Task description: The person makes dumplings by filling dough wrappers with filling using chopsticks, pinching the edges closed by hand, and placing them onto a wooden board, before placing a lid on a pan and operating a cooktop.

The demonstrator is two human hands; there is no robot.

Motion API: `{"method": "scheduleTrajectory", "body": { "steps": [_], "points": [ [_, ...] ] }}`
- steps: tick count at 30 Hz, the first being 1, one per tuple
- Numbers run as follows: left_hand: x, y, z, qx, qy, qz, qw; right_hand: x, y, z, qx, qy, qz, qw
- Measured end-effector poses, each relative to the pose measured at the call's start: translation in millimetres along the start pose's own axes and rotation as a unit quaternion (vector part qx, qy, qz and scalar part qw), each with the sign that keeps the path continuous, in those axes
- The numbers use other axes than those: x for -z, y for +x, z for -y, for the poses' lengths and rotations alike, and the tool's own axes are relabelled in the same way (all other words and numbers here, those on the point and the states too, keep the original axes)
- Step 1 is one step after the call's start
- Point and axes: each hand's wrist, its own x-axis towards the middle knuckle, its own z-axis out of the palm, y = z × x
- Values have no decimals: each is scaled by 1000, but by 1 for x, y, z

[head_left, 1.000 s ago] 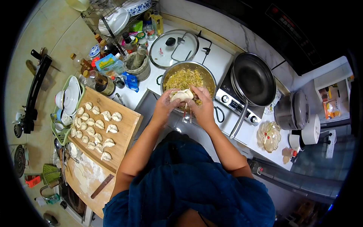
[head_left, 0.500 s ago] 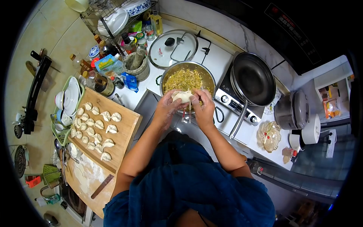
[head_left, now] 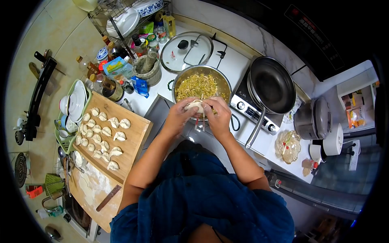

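The left hand (head_left: 177,116) and right hand (head_left: 219,117) are holding a pale, folded dough wrapper (head_left: 195,106) over the near side of a round, silver-coloured metal bowl (head_left: 225,88) of chopped yellow-green filling (head_left: 197,86), apparently sealing the wrapper's edge; closure is seemingly calling for even pinching.

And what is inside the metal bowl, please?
A chopped, yellowish mixture lies in the metal bowl. The left hand, right hand and dumpling partly hide its near side; the mixture covers the bottom.

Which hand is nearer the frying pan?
Right. The right hand is left of the frying pan, holding the dumpling; the left hand holds it too, from farther left.
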Motion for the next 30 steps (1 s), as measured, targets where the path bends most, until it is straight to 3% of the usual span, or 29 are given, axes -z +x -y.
{"method": "scheduleTrajectory", "body": {
  "steps": [7,10,13,19,22,25,28,30],
  "points": [
    [2,-2,-11,-20,71,30,997,5,5,9,8,-4,21,1000],
    [5,-2,-12,-32,100,35,994,10,8,9,78,-28,50,995],
    [10,1,-10,-61,176,45,981,9,6,2,86,-29,63,994],
    [9,-1,-14,-57,179,38,981,8,8,15,9,6,53,999],
    [6,-2,-19,-52,221,23,974,4,7,11,79,-22,40,996],
    [2,-6,-19,-79,117,20,990,3,8,6,114,-47,6,992],
    [5,-5,-11,-114,91,12,989,6,10,14,48,-19,2,999],
    [5,-6,-11,-110,90,17,990,5,10,15,58,-23,-6,998]
  ]
}}
